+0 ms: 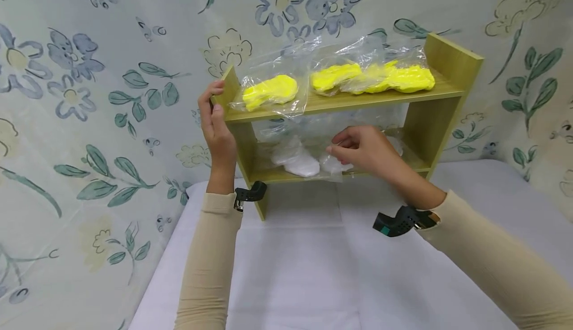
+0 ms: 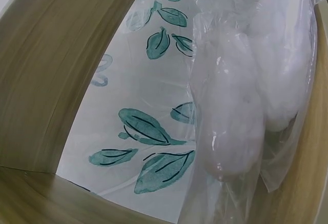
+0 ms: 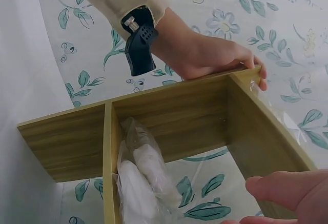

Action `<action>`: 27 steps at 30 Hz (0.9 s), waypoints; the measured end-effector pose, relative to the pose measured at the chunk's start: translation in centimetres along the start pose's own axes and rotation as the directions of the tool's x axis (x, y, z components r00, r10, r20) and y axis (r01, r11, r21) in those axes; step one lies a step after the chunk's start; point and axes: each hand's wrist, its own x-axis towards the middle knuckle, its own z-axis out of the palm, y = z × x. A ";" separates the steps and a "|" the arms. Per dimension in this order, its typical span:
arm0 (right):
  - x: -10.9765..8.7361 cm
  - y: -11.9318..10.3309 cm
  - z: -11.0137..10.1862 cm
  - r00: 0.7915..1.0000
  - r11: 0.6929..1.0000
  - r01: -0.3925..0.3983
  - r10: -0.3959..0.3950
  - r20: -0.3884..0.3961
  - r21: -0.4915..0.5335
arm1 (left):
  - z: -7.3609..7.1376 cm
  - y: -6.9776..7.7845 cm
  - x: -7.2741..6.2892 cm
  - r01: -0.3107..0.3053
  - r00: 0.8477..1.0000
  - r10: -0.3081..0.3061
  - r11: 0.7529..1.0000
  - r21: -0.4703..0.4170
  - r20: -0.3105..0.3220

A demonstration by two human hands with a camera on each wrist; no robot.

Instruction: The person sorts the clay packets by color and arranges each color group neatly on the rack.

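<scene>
My left hand (image 1: 220, 128) grips the upper left side panel of a small wooden shelf unit (image 1: 344, 102), fingers over its edge. My right hand (image 1: 364, 148) reaches into the lower tier, fingers bent, just above a clear plastic bag with a white bundle (image 1: 334, 164). In the right wrist view the visible fingers (image 3: 279, 185) stand apart, with no bag seen between them. Left of that hand lies another bagged white bundle (image 1: 297, 158), also seen close up in the left wrist view (image 2: 233, 106). The contents' exact kind is unclear.
Clear bags with bright yellow bundles lie along the upper tier, one at left (image 1: 270, 91) and others at right (image 1: 394, 77). The unit stands on a white-covered surface (image 1: 304, 260), against a flower-patterned cloth (image 1: 147, 36). More clear plastic shows behind my right hand.
</scene>
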 end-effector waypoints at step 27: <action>-9.3 1.7 -2.7 0.937 0.967 0.058 -0.139 -0.321 -0.249 | -6.0 2.8 -0.6 0.000 0.976 -0.096 0.898 0.439 0.195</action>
